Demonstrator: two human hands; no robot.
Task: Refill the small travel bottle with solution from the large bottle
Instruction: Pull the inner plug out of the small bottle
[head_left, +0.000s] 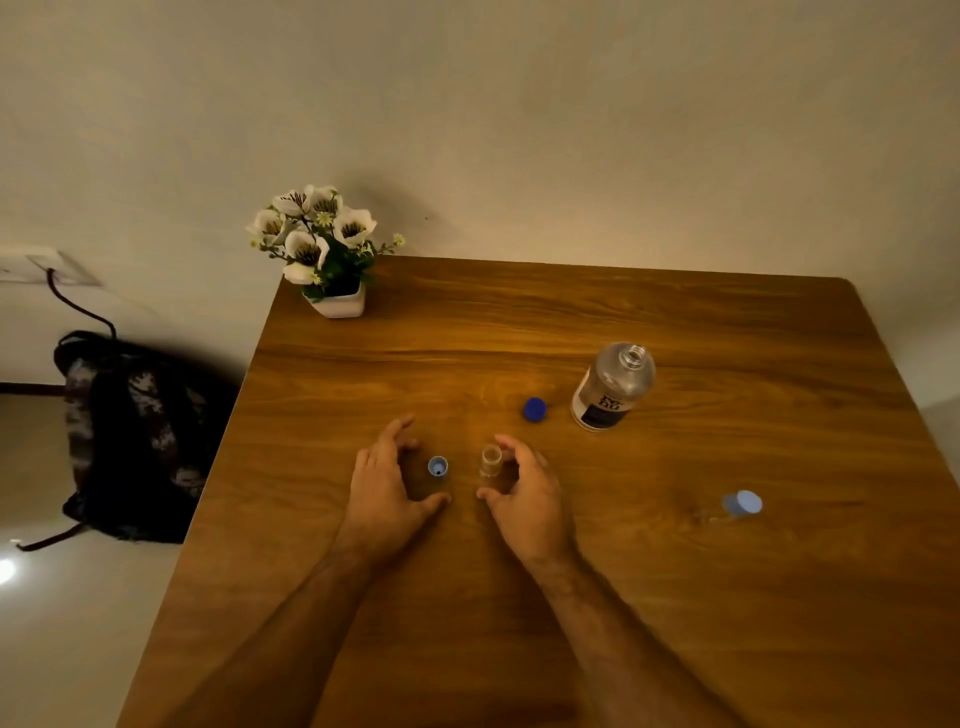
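Note:
The small clear travel bottle (490, 461) stands upright and uncapped near the middle of the wooden table (675, 597). My right hand (524, 493) cups around it from the right, index finger arched over its far side and thumb in front, with small gaps showing. A little light-blue cap (438, 466) lies open side up just left of the bottle. My left hand (382, 483) rests beside that cap with relaxed, spread fingers and holds nothing. The large clear bottle (613, 387) stands uncapped at the back right, its dark blue cap (536, 409) lying to its left.
A white pot of artificial flowers (324, 249) stands at the table's back left corner against the wall. A light-blue capped item (742, 503) lies on the right of the table. A dark backpack (130, 441) sits on the floor to the left.

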